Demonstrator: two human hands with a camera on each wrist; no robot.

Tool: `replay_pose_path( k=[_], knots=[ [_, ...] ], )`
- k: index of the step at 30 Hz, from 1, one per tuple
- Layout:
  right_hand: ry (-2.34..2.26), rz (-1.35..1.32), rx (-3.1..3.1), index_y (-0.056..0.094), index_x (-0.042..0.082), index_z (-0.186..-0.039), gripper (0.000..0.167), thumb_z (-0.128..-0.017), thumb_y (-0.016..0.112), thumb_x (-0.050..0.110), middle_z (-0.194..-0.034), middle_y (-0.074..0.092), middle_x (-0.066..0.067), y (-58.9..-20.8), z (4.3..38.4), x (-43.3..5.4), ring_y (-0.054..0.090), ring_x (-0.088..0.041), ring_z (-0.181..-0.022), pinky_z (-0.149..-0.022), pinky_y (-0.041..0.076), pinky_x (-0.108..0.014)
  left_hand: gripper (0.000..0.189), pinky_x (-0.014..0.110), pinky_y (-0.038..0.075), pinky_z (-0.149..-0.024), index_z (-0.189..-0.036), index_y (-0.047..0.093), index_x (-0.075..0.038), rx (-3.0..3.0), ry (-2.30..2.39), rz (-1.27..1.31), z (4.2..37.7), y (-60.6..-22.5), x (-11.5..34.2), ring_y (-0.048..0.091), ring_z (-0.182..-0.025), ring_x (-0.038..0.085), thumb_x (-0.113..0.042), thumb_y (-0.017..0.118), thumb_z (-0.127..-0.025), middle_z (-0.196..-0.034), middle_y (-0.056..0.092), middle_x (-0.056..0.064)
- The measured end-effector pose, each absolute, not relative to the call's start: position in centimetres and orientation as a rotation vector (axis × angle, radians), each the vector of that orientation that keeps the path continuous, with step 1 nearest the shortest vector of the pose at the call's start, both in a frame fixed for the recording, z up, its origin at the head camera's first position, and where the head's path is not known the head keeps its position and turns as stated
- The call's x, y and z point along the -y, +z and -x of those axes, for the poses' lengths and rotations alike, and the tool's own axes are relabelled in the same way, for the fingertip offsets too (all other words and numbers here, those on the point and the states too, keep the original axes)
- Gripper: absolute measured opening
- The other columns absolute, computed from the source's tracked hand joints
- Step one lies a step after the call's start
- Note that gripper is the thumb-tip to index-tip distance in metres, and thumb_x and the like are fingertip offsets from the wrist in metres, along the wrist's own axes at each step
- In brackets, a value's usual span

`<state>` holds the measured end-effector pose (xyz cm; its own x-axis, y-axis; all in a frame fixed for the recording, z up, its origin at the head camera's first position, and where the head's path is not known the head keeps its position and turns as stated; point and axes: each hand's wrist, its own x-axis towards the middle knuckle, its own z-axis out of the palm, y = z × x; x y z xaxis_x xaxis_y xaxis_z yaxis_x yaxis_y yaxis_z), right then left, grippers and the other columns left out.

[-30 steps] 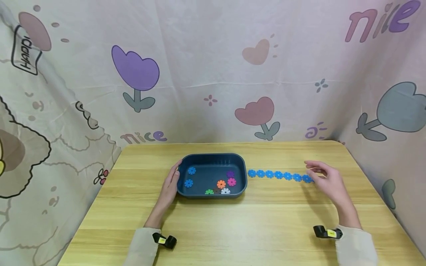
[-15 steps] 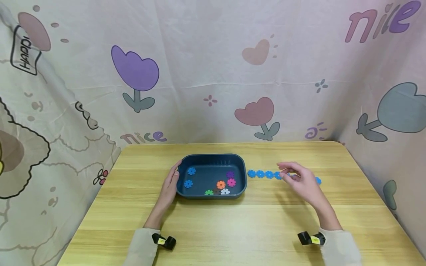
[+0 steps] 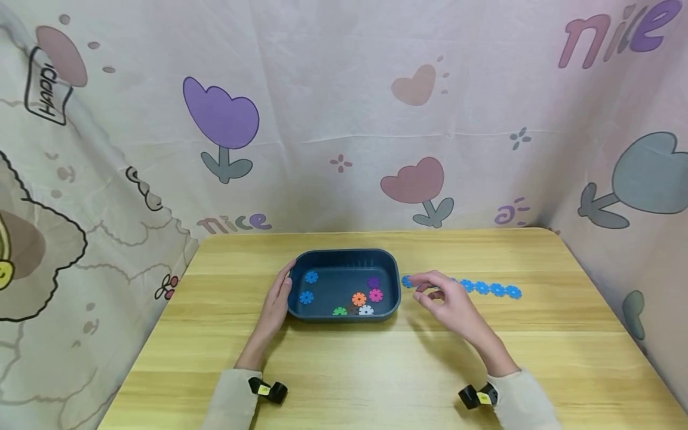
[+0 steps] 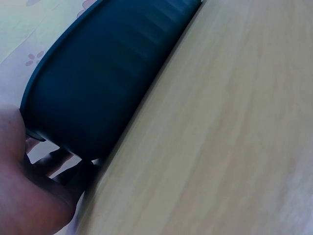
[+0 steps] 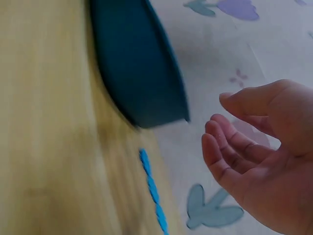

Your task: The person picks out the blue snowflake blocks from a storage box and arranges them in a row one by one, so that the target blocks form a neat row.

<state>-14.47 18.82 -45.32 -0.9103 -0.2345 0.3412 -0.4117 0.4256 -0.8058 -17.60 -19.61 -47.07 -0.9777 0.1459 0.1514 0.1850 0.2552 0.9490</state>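
A dark blue rectangular tray (image 3: 344, 251) stands on the table with several notched plastic discs inside. My left hand (image 3: 274, 301) holds its left end, thumb at the rim and fingers along the outer wall; in the left wrist view, the left hand (image 4: 36, 191) shows fingers bent against that end. My right hand (image 3: 448, 301) is above the table just right of the tray, fingers loosely curled and nothing between them. Behind it runs a chain of joined blue notched discs (image 3: 482, 288), partly covered by the hand. In the right wrist view the chain (image 5: 152, 188) lies beside the tray (image 5: 139, 63).
Inside the tray, two blue discs (image 3: 306, 297) lie at the left. Orange (image 3: 359, 299), pink (image 3: 375, 295), purple (image 3: 373, 282), green (image 3: 340, 311), white (image 3: 366, 310) and brown discs lie toward the right and front. A patterned curtain (image 3: 322, 119) hangs behind the wooden table (image 3: 344, 370).
My right hand has moved left along the blue chain, from its right end to near the tray. My left hand and the tray have stayed in place.
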Motion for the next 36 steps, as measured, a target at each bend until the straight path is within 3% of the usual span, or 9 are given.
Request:
replay_pose_path(
  k=[5,15,24,36],
  knots=[
    [1.545,-0.651,2.457,0.072,0.001,-0.118,0.028,-0.091,0.072,-0.007,-0.111,0.072,-0.014,-45.0,14.7,-16.9,0.069,-0.023,-0.096,-0.077,0.062,-0.033,0.047,0.060,0.015,-0.123,-0.159,0.032,-0.001,2.462,-1.870,0.326,17.6,-47.0,19.5,0.019,-0.153,0.040,-0.011,0.030,-0.113,-0.166,0.027,0.019],
    [1.554,-0.754,2.478,0.072,0.012,-0.119,0.031,-0.093,0.073,-0.002,-0.114,0.069,0.002,-44.4,16.1,-13.0,0.068,-0.016,-0.098,-0.083,0.061,-0.033,0.047,0.059,0.015,-0.123,-0.160,0.031,-0.003,2.481,-1.873,0.303,17.8,-47.0,19.5,0.019,-0.154,0.038,-0.012,0.029,-0.114,-0.166,0.026,0.017],
    [1.532,-0.875,2.493,0.070,0.008,-0.122,0.028,-0.095,0.071,0.002,-0.110,0.068,-0.002,-44.5,17.5,-9.3,0.068,-0.017,-0.096,-0.080,0.060,-0.029,0.048,0.058,0.014,-0.124,-0.160,0.031,-0.005,2.495,-1.865,0.286,18.0,-47.1,19.5,0.019,-0.154,0.037,-0.013,0.028,-0.114,-0.167,0.027,0.016],
    [1.542,-0.914,2.598,0.068,0.003,-0.126,0.029,-0.097,0.071,0.005,-0.119,0.069,-0.006,-45.0,19.4,-4.8,0.066,-0.016,-0.099,-0.085,0.059,-0.029,0.048,0.059,0.014,-0.123,-0.161,0.031,-0.005,2.513,-1.871,0.270,18.0,-47.0,19.5,0.019,-0.154,0.038,-0.015,0.029,-0.114,-0.167,0.026,0.017]
  ],
)
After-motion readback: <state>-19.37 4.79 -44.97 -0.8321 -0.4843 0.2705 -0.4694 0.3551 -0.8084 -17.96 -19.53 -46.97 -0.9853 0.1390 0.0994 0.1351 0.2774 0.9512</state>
